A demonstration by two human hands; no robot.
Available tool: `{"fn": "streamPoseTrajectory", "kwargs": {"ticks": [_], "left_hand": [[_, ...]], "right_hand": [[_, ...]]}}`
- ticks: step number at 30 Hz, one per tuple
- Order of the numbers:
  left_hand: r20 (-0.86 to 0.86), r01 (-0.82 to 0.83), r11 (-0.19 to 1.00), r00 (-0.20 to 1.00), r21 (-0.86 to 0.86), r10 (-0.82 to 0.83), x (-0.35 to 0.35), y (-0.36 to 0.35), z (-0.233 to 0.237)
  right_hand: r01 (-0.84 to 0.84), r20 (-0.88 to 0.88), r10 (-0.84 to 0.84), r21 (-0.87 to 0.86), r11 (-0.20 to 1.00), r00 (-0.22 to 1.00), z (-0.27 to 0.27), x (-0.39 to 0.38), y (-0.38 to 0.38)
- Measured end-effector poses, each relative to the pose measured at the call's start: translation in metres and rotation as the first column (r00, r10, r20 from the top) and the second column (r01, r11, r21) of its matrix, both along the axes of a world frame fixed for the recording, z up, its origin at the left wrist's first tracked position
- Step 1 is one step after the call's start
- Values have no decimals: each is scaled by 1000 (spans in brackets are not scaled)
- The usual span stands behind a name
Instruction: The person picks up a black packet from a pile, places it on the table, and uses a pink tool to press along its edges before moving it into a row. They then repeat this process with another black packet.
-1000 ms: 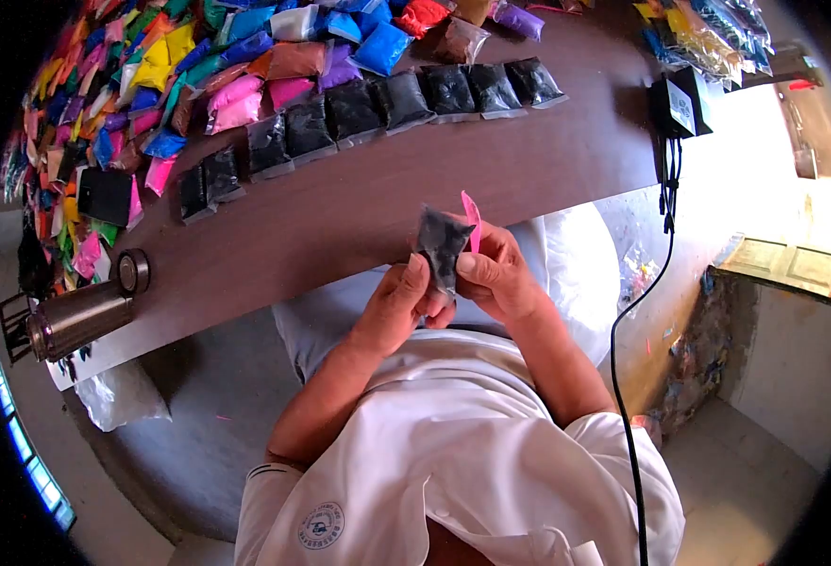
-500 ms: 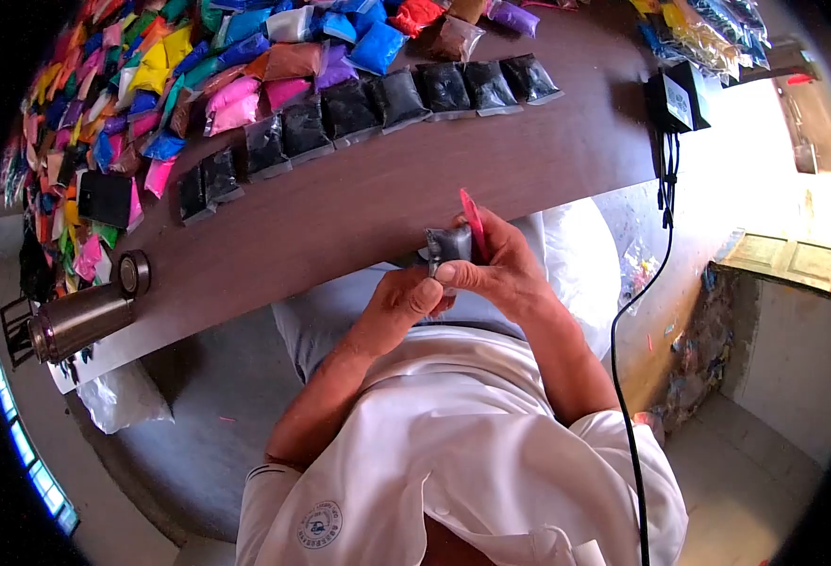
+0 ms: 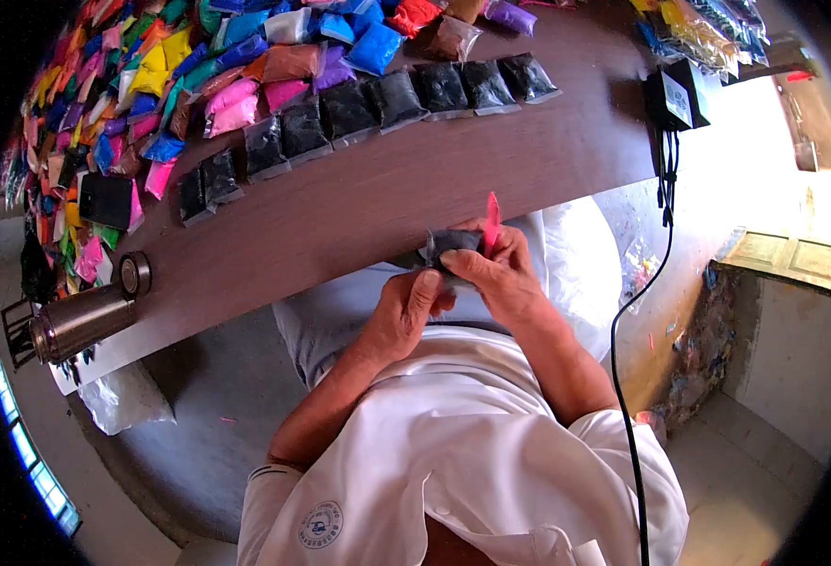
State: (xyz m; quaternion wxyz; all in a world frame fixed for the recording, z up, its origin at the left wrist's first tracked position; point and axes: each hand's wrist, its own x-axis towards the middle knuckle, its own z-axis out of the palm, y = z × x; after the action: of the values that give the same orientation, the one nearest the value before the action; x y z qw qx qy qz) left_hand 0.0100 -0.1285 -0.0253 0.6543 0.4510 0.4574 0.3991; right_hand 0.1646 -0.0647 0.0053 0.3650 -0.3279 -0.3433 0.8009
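Over my lap, just off the front edge of the table, a small black-filled clear packet (image 3: 455, 242) is held between both hands. My left hand (image 3: 404, 309) pinches its lower left corner between thumb and fingers. Across the face of the packet lies the thumb of my right hand (image 3: 507, 275), with fingers closed behind it. A flat pink plastic tool (image 3: 492, 223), knife-like in outline, sticks up from between the fingers of that same hand; its lower end is hidden. Several similar black packets (image 3: 350, 111) lie in a curved row on the table beyond.
Many coloured packets (image 3: 156, 66) are heaped on the brown table (image 3: 359, 193) at the far left. A dark phone-like slab (image 3: 106, 200) and a metal flask (image 3: 85, 319) lie at left. At right, a black box (image 3: 675, 99) trails a cable (image 3: 620, 377). Clear bags (image 3: 703, 33) lie beyond.
My right hand has shifted slightly, its thumb now further over the packet. The pink tool has moved right and stands more upright. The packet shows flatter and wider.
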Motion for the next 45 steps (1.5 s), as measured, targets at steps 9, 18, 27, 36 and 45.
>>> {"fn": "streamPoseTrajectory", "kwargs": {"ticks": [9, 18, 27, 36, 45], "left_hand": [[-8, -143, 988, 990, -60, 143, -2, 7, 0], [144, -169, 981, 973, -98, 182, -3, 3, -4], [87, -154, 986, 983, -63, 159, -2, 5, -1], [50, -105, 994, 993, -13, 106, 6, -1, -4], [62, -103, 993, 992, -60, 107, 6, 6, 7]], "right_hand": [[-42, 91, 31, 131, 990, 995, -1, -3, -2], [33, 64, -35, 41, 999, 997, -4, -13, -7], [60, 318, -59, 7, 998, 946, 1, -2, -2], [142, 103, -151, 94, 985, 983, -6, -7, -2], [173, 166, -169, -9, 985, 971, 3, -9, 0]]}}
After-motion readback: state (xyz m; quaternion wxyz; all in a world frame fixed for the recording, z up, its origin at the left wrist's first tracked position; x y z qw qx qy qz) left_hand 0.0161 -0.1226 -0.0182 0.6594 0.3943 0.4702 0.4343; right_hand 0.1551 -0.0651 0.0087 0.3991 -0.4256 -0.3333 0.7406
